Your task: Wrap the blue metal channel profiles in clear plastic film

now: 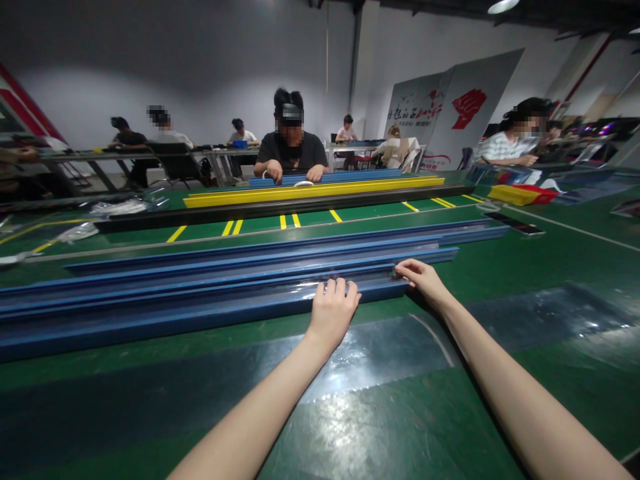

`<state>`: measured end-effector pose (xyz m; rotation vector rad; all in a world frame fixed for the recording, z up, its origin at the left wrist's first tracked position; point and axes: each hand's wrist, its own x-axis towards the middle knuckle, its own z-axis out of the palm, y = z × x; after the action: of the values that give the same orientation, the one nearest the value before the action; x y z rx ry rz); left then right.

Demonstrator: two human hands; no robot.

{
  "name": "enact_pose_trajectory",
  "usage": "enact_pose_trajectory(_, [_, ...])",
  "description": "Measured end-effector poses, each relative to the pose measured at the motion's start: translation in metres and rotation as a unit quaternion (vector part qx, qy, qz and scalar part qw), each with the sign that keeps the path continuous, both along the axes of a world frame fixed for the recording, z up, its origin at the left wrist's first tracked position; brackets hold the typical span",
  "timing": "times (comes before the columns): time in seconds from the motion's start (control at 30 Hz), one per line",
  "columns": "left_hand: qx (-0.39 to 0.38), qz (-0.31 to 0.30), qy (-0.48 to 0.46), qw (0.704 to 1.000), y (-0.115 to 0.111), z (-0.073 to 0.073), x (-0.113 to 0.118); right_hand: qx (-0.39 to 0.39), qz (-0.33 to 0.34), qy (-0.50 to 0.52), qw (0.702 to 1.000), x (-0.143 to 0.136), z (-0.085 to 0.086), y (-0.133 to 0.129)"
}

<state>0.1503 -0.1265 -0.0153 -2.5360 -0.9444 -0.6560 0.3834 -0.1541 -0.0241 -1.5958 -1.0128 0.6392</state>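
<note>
Long blue channel strips (200, 307) lie side by side across the green table (380, 433). My left hand (334, 308) rests on the front edge of the nearest strip, its fingers bent over the rim. At that strip's right end, my right hand (419, 277) has thumb and forefinger pinched together; what is between them is too small to name. Clear plastic film (375, 353) lies flat on the table in front of the strips, below both hands.
Beyond the strips are a black strip (225, 214) and yellow strips (320, 191). A person (291, 147) works opposite. A dark flat device (515, 223) and a yellow tray (515, 195) are at the right.
</note>
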Motion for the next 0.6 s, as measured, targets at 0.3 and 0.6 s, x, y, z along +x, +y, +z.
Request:
enact_pose_trajectory(0.3, [-0.012,-0.008,-0.001,1.000,0.0001,0.0019,-0.0006,-0.003,-0.001,0.011,1.000,0.0013,-0.0008,0.0003])
enact_pose_trajectory(0.6, [0.000,-0.011,-0.002,1.000,0.0015,0.0004,0.0002,-0.013,-0.003,0.014,1.000,0.0023,-0.0019,0.0010])
